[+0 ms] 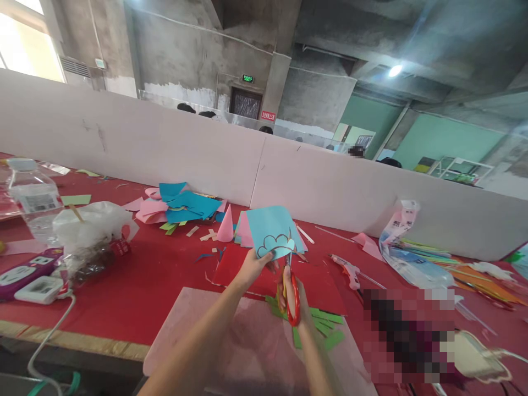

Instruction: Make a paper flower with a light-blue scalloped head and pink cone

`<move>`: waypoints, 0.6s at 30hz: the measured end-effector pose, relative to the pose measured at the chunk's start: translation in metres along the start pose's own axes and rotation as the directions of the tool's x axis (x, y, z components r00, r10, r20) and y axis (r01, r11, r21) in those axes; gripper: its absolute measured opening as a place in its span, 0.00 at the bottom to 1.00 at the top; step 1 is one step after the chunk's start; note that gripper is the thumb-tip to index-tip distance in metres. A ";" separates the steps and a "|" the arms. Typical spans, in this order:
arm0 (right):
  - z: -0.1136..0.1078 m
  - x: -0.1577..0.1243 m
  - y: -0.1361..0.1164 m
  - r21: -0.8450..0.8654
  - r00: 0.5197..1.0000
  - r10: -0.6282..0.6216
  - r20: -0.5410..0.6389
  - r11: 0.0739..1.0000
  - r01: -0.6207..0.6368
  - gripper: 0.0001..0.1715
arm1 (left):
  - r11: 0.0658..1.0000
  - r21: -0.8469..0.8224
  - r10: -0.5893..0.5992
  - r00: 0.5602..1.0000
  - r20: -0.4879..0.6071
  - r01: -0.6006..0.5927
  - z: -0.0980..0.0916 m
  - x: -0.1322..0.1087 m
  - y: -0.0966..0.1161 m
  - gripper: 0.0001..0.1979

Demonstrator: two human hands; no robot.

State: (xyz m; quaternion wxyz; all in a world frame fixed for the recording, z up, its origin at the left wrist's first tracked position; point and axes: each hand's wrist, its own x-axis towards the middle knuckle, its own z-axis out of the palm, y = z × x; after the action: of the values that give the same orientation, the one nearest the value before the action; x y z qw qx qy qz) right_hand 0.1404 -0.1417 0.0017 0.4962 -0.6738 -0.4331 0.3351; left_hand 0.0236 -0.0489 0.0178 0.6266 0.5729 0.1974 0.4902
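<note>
fingers (267, 257) of the left hand (254, 267) pinch the lower edge of the blue paper (270, 220), no gap; right hand (303, 301) is curled round the red and yellow handles of the scissors (293, 311), spread inside the loops can't tell. pink mat (177, 335) and green strips (328, 324) lie below the forearms. paper is held up above the surface (119, 275), blades at its lower right, by one end of the drawn scalloped outline (275, 240). risks: paper gripped at one edge only, so the loose part could flop or twist and pull the blades off the line; left fingertips sit near the blades, a slip could nick them. pink cone (225, 226) stands upright just left, a wide swing of the paper could tip it. glue gun (350, 272) lies right, hot or not can't tell. farther: blue and pink scraps (192, 206), then white partition (198, 165).
</note>
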 end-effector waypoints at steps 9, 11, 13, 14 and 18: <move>0.002 0.005 0.005 -0.011 0.998 0.059 0.023 0.998 -0.059 0.17 | 0.999 0.001 -0.032 0.999 -0.029 0.032 -0.001 0.001 0.005 0.17; 0.000 0.005 0.006 -0.017 0.997 0.070 0.026 0.997 -0.070 0.16 | 1.000 -0.010 -0.029 0.999 -0.045 0.029 -0.003 0.002 0.006 0.16; -0.002 0.005 0.007 -0.022 0.997 0.077 0.029 0.997 -0.076 0.15 | 1.000 -0.012 -0.017 0.998 -0.064 0.016 -0.005 0.003 0.006 0.15; -0.003 0.005 0.007 -0.023 0.996 0.079 0.031 0.997 -0.078 0.14 | 1.000 -0.012 -0.011 0.997 -0.072 0.010 -0.006 0.004 0.006 0.14; -0.003 0.003 0.006 -0.018 0.997 0.069 0.040 0.998 -0.068 0.14 | 1.000 -0.018 -0.011 0.997 -0.081 0.009 -0.007 0.004 0.007 0.13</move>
State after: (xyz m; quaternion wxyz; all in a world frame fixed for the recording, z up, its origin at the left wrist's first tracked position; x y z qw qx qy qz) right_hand 0.1459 -0.1405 -0.0028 0.4702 -0.6853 -0.4224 0.3618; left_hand 0.0169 -0.0433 0.0233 0.6253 0.5461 0.2213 0.5116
